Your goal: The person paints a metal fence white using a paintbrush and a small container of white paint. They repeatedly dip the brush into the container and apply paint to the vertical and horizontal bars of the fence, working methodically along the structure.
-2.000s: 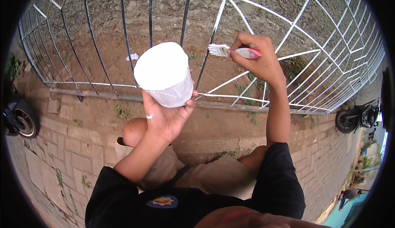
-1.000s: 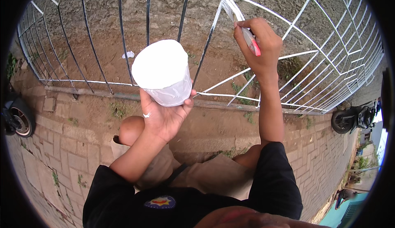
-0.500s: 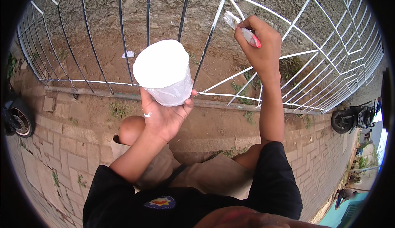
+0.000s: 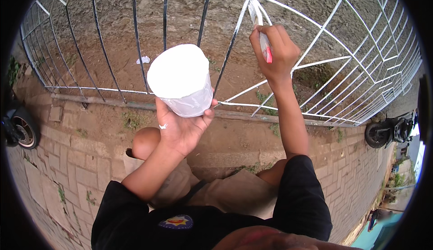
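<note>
My left hand (image 4: 182, 130) is closed round the lower part of a white plastic tub (image 4: 191, 101), fingers and thumb about its base. White fills the tub's round top, and streaks of white paint run down its side. A paint smear marks the heel of this hand. In my right hand (image 4: 278, 53) a paintbrush (image 4: 266, 49) with a reddish handle end is pinched, its white bristles pointing up. The bristles lie at a bar near the top of the metal fence (image 4: 232, 42), close to where a slanted bar joins the curved rail. Bars there are white; several to the left are dark.
A rough earth and stone bank (image 4: 149, 15) rises behind the fence, with a scrap of white litter (image 4: 143, 60) on the soil. Brick paving (image 4: 81, 159) lies at both sides. Motorbike wheels stand at far left (image 4: 25, 130) and far right (image 4: 378, 135).
My right hand has shifted slightly left and down, and the brush has turned more upright, its bristles now against the bar. My left hand holds the tub almost unmoved.
</note>
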Motion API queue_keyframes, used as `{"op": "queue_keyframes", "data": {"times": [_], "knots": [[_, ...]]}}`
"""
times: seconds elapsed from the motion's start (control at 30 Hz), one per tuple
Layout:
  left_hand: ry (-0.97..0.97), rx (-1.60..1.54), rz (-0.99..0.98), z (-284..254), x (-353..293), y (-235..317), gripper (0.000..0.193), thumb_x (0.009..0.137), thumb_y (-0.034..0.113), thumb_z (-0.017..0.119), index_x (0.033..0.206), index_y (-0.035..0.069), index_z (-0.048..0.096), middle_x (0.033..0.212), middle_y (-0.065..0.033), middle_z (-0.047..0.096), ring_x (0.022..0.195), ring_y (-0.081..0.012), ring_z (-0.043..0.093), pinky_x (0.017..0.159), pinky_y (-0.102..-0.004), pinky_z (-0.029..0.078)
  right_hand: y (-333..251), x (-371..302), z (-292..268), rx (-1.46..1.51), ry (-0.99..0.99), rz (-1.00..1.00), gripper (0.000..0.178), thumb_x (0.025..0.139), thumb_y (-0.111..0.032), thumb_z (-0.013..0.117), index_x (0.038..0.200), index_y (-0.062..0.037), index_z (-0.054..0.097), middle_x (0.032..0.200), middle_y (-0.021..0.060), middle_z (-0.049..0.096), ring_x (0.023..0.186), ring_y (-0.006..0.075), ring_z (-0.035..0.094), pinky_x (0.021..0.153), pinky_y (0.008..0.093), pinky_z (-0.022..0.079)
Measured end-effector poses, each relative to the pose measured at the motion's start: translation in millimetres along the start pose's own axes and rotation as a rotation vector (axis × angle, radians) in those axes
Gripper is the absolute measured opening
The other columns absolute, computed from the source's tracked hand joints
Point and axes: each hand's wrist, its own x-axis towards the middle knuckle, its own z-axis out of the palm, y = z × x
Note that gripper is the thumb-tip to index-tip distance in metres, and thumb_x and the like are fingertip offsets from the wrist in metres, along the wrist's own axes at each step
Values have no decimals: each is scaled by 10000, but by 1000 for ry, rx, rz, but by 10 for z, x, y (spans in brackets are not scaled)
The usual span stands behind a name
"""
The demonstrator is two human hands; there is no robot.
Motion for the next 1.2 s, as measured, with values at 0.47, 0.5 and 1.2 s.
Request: {"op": "queue_keyframes", "data": {"times": [0.47, 0.5, 1.2], "knots": [[6, -3, -3, 2, -2, 23, 732, 951, 637, 441, 1422, 78, 413, 1244, -245, 552, 958, -326, 623, 710, -348, 537, 117, 48, -133, 105, -575, 165, 105, 831, -201, 706, 867, -116, 656, 786, 93, 687, 672, 308, 661, 593, 402, 505], [6, -1, -6, 2, -1, 20, 733, 951, 638, 438, 1422, 77, 412, 1243, -246, 552, 958, -326, 623, 708, -348, 537, 104, 78, -156, 120, -603, 128, 108, 833, -209, 708, 869, -118, 662, 789, 98, 690, 673, 307, 662, 600, 404, 506], [-1, 29, 11, -43, 24, -5, 788, 923, 697, 439, 1423, 88, 416, 1227, -212, 558, 970, -323, 612, 723, -348, 533, -46, 174, -208, 96, -122, 23, 95, 803, -96, 726, 836, -57, 647, 802, 103, 665, 687, 294, 649, 611, 372, 500]]}}
